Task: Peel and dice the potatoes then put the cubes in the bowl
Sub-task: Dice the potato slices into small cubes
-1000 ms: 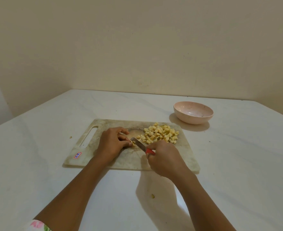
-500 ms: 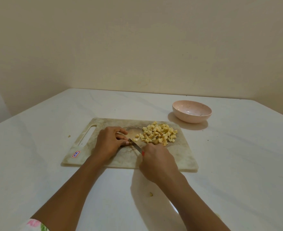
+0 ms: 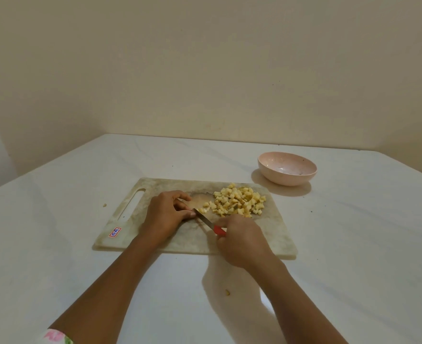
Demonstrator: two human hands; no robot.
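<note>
- Drawn back a touch to the right since half a second ago: right hand [image 3: 242,244], with more of the red handle of the knife [image 3: 208,222] now on show; blade tip about where it was, up against the left thumb.
- Right-hand fingers wrapped tight round that handle, blade slanting up and left across the cutting board [image 3: 267,234].
- Left hand [image 3: 166,216] knuckles-up on the board, fingers curled down, tips bunched at the blade, pinching a small potato piece [image 3: 202,210] (mostly hidden, only a bit of yellow peeking out beside the steel).
- Potato cubes [image 3: 239,199] heaped on the far right part of the board, just beyond the blade.
- Pink bowl [image 3: 286,179] upright on the table [image 3: 353,244], past the board's far right corner and apart from it, a few dark specks inside.
- Board lying flat, handle slot [image 3: 133,203] at its left end, small red-edged sticker [image 3: 115,232] near the front left corner.
- One scrap [image 3: 227,292] on the table between the forearms, another [image 3: 104,205] left of the board.
- Floral sleeve [image 3: 57,337] just in at the bottom edge, plain cream wall [image 3: 205,70] behind.
</note>
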